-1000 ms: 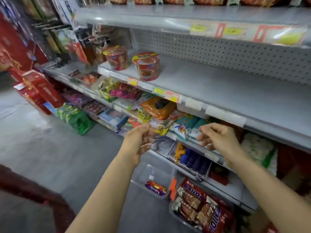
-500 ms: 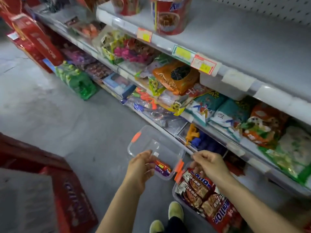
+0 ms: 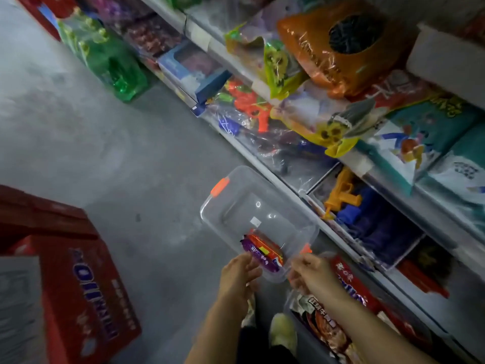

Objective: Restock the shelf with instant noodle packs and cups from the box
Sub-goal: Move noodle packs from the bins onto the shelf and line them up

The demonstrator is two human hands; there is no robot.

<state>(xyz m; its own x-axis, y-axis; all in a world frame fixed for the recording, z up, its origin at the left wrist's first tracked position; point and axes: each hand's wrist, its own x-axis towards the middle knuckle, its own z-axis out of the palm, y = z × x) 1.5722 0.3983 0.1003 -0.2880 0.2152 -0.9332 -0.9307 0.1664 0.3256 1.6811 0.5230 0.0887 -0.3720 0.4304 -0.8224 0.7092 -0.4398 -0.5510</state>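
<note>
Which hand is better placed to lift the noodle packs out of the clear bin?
Left, probably. The left hand is at the purple and orange noodle packs in the clear plastic bin with orange latches; the right hand is at the bin's near corner, beside them.

— What's on my feed?
— I see both hands at six o'clock; left hand and right hand at the clear bin holding noodle packs; red box at eight; shelf at two.
</note>
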